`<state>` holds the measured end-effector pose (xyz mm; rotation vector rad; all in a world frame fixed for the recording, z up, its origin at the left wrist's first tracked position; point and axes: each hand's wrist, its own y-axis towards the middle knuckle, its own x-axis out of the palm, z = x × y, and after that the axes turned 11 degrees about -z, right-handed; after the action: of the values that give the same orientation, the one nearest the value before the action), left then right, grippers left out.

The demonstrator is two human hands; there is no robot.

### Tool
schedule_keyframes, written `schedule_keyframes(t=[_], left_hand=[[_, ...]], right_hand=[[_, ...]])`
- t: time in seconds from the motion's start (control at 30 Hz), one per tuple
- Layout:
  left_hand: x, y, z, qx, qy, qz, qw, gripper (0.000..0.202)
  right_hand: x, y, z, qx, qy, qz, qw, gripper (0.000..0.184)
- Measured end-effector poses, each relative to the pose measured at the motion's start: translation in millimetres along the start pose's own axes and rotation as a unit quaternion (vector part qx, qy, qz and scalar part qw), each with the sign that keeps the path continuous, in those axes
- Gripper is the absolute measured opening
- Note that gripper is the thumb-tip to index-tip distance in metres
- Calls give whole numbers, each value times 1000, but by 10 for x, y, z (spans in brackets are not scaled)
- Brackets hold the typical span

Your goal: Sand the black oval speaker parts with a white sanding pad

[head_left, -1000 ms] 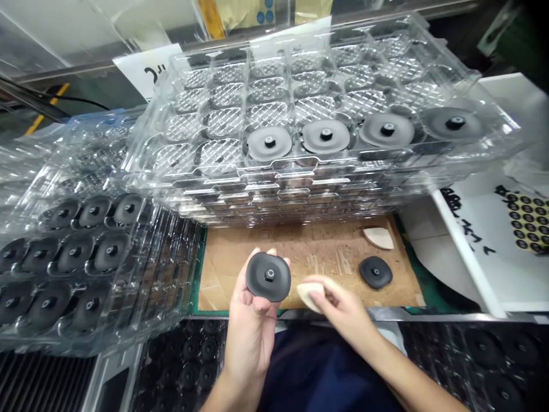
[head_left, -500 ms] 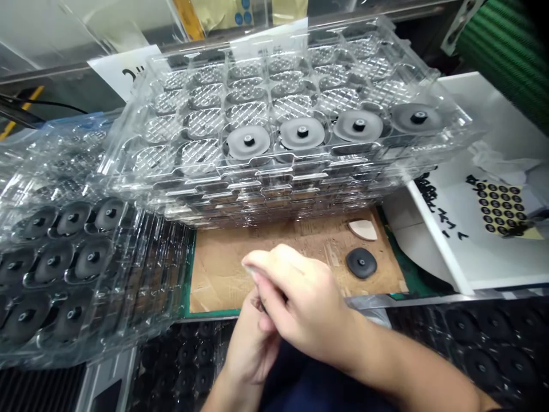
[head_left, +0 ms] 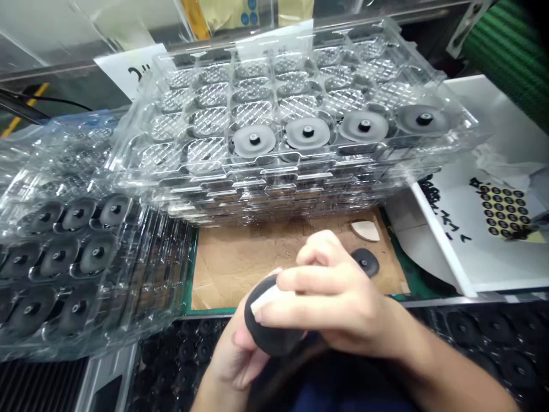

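Note:
My left hand (head_left: 231, 357) is closed around a black rounded disc (head_left: 277, 339), its flat face turned up toward me. Over that face, my right hand (head_left: 347, 300) pinches a thin white pad (head_left: 269, 296) and presses it to the disc; its fingers cover part of the pad. Behind my right hand, a second black disc (head_left: 368, 260) with a small central stem lies on the cardboard sheet (head_left: 227, 263). A white pointed pad (head_left: 366, 230) rests just beyond it.
A stack of clear plastic trays (head_left: 257, 183) stands ahead, with several discs in the top one's front row. More filled trays (head_left: 128, 274) are at left. On the right, a white bin (head_left: 476, 257) holds a sheet of round black stickers (head_left: 504, 209) and black scraps.
My hands were clasped together with the disc out of sight. Now my right hand has shifted right and opened out, and the disc shows in my left hand with the white pad on it.

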<state>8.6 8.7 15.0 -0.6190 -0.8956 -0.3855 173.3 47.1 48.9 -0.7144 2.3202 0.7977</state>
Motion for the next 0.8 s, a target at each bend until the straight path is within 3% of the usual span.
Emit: schedule_keyframes(t=[0.07,0.17,0.23,0.3,0.43,0.53,0.67,0.8], left_hand=[[-6,-24,31,-5,-6,-25,1000,55],[-40,-55,55,-10,-46,-43,998,59],[-68,-66,60,-9,-61,-43,997,60],[-93,-67,63,-6,-66,-35,997,58],[-121,-39,74,3,-65,-10,998,56],[-120,-12,77,11,-56,1,998,51],[-86,-9,68,11,-44,18,999,48],[-39,-22,19,2,-28,14,1000,52]], right_hand=[[22,-10,129,28,78,16,996,19],[168,-190,366,236,184,66,952,20],[358,-391,521,337,220,53,914,31],[588,-612,630,379,207,26,902,34],[971,-950,646,416,138,13,899,21],[1102,-1043,608,429,99,13,898,32],[1007,-981,686,431,65,36,900,29],[557,-710,543,386,69,80,916,22]])
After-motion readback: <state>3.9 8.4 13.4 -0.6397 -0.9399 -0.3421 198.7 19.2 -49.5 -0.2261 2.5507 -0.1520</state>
